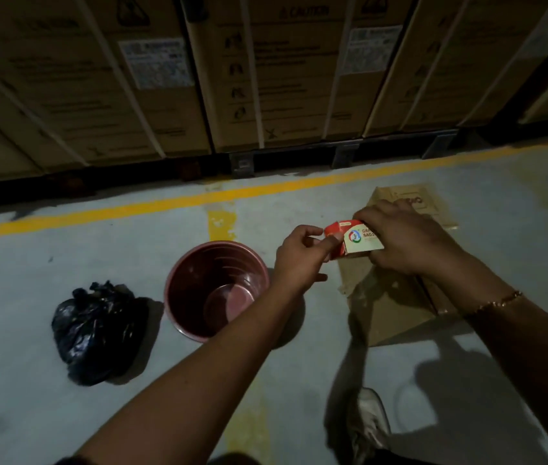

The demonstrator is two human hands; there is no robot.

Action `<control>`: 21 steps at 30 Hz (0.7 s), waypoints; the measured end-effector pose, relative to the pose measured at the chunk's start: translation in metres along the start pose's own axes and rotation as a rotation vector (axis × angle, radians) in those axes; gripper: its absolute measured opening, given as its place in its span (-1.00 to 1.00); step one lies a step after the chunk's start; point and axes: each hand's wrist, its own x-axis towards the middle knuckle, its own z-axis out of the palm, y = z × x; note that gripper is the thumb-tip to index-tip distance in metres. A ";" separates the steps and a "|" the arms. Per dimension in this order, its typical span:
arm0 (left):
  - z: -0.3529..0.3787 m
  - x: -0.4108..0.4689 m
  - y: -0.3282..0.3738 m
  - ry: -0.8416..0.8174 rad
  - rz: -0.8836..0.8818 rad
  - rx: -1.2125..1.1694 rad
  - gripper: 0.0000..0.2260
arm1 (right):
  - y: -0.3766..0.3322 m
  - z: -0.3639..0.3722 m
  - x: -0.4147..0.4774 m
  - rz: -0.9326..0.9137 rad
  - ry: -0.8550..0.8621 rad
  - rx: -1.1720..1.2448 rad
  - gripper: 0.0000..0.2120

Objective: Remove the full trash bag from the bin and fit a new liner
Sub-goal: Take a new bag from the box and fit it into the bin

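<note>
A tied black trash bag (96, 333) lies on the concrete floor at the left. Right of it stands a round reddish-pink bin (192, 263), with no liner in it. Above a cardboard box, both hands hold a small red-and-white garbage-bag carton (358, 241). My right hand (403, 239) wraps the carton's right side from above. My left hand (302, 260) pinches the red flap at the carton's left end between thumb and fingers. What is inside the carton is hidden.
An open brown cardboard box (396, 297) sits on the floor under the hands. Large strapped cartons (265, 78) on pallets fill the background behind a yellow floor line (131, 208). A white shoe (369, 424) shows at the bottom.
</note>
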 end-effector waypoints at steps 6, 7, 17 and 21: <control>-0.038 -0.017 -0.013 0.055 0.044 -0.145 -0.68 | -0.042 0.012 -0.014 0.026 0.073 0.079 -0.32; -0.043 -0.017 -0.015 0.050 0.036 -0.150 -0.68 | -0.046 0.013 -0.015 0.016 0.077 0.081 -0.32; -0.059 -0.028 -0.038 0.288 0.537 0.536 -0.62 | -0.057 0.026 -0.002 0.001 0.107 0.115 -0.33; -0.050 -0.029 -0.052 0.299 0.509 0.377 -0.78 | -0.056 0.032 0.002 0.004 0.086 0.132 -0.31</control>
